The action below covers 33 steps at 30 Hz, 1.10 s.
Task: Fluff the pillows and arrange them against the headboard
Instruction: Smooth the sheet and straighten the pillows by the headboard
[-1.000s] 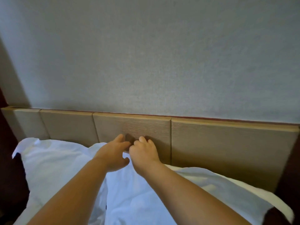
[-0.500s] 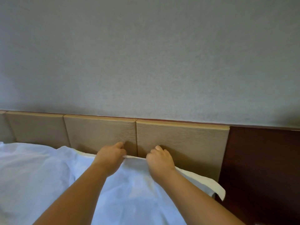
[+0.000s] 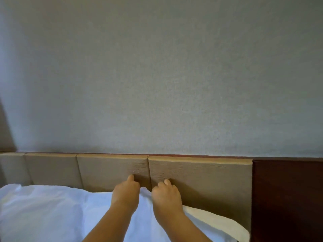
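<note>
White cotton is what both hands are working with: a soft white fabric-covered pillow (image 3: 157, 222) lying along the foot of the padded beige panelled headboard (image 3: 201, 180), its upper edge drawn up against the panels. The left hand (image 3: 126, 193) and right hand (image 3: 165, 193) sit close together at that upper edge, near the seam between two panels, fingers curled over and clenched on the cloth; whether they grip the filling or only the loose case I cannot tell, since the fingertips are turned away from the camera.

By the look of it the pillow should be light and very yielding. Its cover bunches and creases freely, so a pinch of fabric alone would likely slide over the stuffing rather than move the whole thing. A better hold, I judge, is a full handful at the top corners or along the long edge, taking in case and filling together, then shaking and patting to spread the loft. Nothing here seems fragile or slippery.

The pillow shows as plain white with a bluish cast in shade, rumpled, with an open flap of the case trailing off at the right end (image 3: 230, 226). A second crumpled white pillow (image 3: 40, 212) lies to the left, also just beside the headboard. Behind rises a grey textured wall (image 3: 157, 75), with a dark brown wooden panel (image 3: 288, 198) at right.
</note>
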Motion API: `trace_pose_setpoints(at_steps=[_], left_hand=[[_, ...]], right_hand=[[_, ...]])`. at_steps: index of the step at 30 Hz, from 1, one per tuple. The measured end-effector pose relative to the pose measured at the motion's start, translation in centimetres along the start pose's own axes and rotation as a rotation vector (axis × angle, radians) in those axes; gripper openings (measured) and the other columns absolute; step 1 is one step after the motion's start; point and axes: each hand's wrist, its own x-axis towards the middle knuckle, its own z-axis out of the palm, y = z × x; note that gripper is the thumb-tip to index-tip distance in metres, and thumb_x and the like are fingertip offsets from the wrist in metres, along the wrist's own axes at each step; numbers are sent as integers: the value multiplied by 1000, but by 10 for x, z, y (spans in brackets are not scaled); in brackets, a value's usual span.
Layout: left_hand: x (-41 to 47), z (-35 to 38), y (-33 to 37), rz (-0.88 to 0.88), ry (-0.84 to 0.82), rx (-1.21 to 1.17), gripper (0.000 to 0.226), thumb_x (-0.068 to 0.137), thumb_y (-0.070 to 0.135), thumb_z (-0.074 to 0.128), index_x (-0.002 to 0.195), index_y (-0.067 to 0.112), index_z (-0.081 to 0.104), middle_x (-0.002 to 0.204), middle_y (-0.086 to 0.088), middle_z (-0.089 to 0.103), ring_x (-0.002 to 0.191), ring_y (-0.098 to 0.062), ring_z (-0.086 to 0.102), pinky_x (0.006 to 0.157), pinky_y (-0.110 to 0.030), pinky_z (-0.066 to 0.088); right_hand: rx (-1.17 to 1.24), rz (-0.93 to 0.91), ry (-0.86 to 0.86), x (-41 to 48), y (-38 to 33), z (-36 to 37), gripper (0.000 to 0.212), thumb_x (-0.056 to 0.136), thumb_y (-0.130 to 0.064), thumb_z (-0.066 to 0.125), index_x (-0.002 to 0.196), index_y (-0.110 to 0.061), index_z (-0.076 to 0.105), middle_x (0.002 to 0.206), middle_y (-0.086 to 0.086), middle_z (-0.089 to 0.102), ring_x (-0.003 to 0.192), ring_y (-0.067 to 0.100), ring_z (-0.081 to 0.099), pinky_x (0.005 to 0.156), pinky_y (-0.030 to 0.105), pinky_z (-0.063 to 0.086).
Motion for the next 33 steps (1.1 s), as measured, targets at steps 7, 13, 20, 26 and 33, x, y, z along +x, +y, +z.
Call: trace_pose_setpoints(at_steps=[7, 13, 20, 26, 33], left_hand=[[-20, -19, 12, 138, 32, 194, 28, 91, 42, 58, 116, 32, 56, 119, 7, 55, 104, -15, 58, 88, -28, 48], [-85, -37, -63, -187, -63, 313, 27, 86, 37, 55, 110, 24, 58, 111, 1, 59, 103, -23, 60, 80, -35, 43], [-219, -54, -140, -556, -325, 399, 35, 94, 36, 42, 121, 19, 54, 128, -4, 52, 121, -25, 47, 99, -38, 35], [-317, -61, -161, -818, -305, 353, 32, 95, 35, 46, 119, 18, 59, 122, -4, 56, 111, -23, 53, 97, -35, 40], [-366, -45, -148, -962, -298, 242, 29, 91, 30, 46, 111, 17, 62, 115, -2, 53, 108, -22, 51, 90, -34, 43]], right_hand=[[248, -180, 65, -12, -7, -12, 30, 98, -13, 46, 128, -13, 52, 129, 9, 53, 120, 27, 44, 101, 37, 35], [320, -450, -38, -25, -59, 2, 27, 95, -14, 41, 117, -11, 55, 126, 11, 54, 122, 30, 43, 98, 39, 35], [410, -736, -220, -80, -172, 35, 28, 92, -13, 40, 113, -12, 57, 123, 9, 55, 116, 29, 47, 94, 37, 40], [440, -906, -355, -147, -232, 47, 20, 91, -13, 40, 99, -13, 59, 113, 8, 60, 103, 25, 52, 88, 33, 43], [388, -966, -420, -181, -233, 64, 11, 89, -12, 43, 81, -13, 52, 101, 9, 58, 101, 27, 53, 80, 32, 42]])
